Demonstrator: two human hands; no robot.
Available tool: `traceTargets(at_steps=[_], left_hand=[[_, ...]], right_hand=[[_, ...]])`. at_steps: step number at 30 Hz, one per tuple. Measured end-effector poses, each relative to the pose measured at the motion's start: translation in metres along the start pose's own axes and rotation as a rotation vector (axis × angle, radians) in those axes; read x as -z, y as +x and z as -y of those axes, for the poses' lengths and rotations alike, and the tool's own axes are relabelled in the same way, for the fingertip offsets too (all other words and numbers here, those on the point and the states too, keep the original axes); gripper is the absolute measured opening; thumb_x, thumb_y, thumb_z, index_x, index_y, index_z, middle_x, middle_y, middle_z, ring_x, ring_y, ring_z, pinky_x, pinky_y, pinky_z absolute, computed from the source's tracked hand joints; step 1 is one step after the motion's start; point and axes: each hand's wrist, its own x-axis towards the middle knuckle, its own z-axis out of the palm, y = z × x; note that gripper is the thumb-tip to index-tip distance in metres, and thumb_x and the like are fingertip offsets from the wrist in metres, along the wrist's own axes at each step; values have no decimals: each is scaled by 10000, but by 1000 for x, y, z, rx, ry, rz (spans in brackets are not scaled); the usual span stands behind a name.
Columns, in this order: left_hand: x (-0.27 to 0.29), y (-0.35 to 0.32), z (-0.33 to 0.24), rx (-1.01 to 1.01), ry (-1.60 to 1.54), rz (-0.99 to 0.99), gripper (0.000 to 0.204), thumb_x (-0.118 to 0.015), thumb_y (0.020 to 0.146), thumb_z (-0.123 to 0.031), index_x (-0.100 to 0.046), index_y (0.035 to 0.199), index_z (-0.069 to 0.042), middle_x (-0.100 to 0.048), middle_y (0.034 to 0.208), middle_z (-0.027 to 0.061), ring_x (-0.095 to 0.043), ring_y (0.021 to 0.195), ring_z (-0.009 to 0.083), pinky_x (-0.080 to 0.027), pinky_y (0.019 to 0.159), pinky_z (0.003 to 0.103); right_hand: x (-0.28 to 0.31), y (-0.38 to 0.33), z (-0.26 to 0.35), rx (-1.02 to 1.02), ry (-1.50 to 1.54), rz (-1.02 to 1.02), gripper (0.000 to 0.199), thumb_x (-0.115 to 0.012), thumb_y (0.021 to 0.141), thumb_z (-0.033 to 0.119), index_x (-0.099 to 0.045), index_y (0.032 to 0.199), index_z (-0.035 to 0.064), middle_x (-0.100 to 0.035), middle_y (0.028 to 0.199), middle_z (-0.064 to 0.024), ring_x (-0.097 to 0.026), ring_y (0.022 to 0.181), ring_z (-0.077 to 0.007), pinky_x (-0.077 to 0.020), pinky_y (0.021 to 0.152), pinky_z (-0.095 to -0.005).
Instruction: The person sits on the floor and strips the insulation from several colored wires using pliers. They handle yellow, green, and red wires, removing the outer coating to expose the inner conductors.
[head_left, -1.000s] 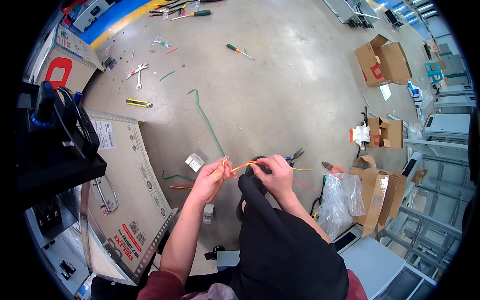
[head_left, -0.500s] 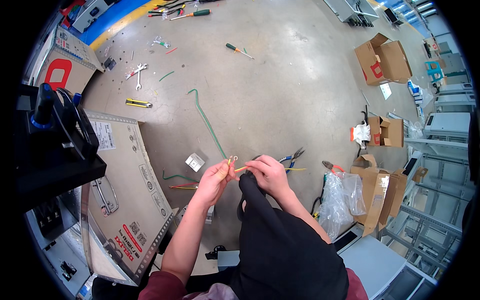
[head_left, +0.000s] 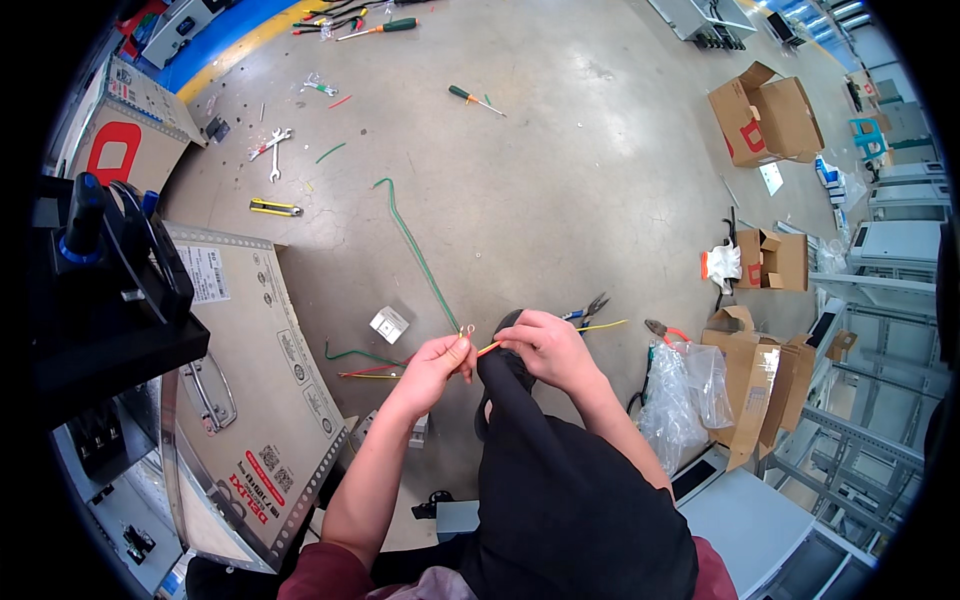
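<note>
Over my black-clad leg, my left hand is closed, its thumb and fingers pinching the ends of thin wires, where small ring terminals stick up. Between my hands runs a short red and yellow length of wire. My right hand grips that length with its fingertips, and a yellow wire end sticks out past it to the right. A long green wire reaches the floor beyond my left hand; whether it is held is unclear. Blue-handled pliers lie just beyond my right hand.
A small white box and loose wires lie left of my hands. Farther off are wrenches, a yellow cutter knife and a screwdriver. Cartons, plastic bags and red-handled pliers are at right.
My right hand has shifted slightly right, and the yellow wire end past it now points a little upward. My left hand has moved slightly down, still pinching the wires.
</note>
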Motion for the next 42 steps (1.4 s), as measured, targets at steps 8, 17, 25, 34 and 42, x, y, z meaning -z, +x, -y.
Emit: traceTargets(at_steps=[8, 17, 25, 34, 42], left_hand=[[-22, 2, -2, -4, -350, -54, 374, -411, 1064, -340, -348, 746, -152, -382, 751, 1, -458, 698, 165, -397, 667, 328], [-20, -2, -4, 107, -305, -7, 406, -402, 1072, -389, -336, 746, -156, -380, 737, -10, -453, 699, 167, -382, 658, 314], [-22, 0, 2, 7, -285, 17, 435, -426, 1102, -390, -394, 754, -130, -386, 747, -3, -445, 702, 152, -380, 641, 308], [-23, 0, 1, -71, -471, -42, 418, -413, 1109, -362, -366, 768, -125, -364, 779, 7, -435, 716, 158, -376, 649, 310], [-25, -2, -5, -91, -497, -59, 418, -415, 1109, -350, -369, 762, -120, -362, 765, 13, -441, 707, 168, -369, 648, 315]], right_hand=[[-3, -2, 7, 25, -14, -122, 185, -754, 834, 95, -768, 1019, 96, -668, 875, -59, -668, 804, -259, -536, 678, -375], [8, -2, 9, 86, -103, -19, 106, -716, 849, 106, -745, 948, 82, -638, 840, -50, -634, 838, -251, -517, 752, -390], [12, -3, 14, -34, -53, 23, 102, -730, 862, 140, -743, 938, 74, -634, 834, -72, -629, 810, -272, -520, 732, -388], [3, -2, 21, 27, -146, -222, 242, -785, 814, 112, -724, 1045, 76, -659, 928, -69, -650, 892, -265, -527, 799, -385], [-5, -1, 14, 29, -75, -233, 171, -797, 810, 113, -758, 969, 64, -696, 880, -69, -678, 786, -253, -553, 695, -365]])
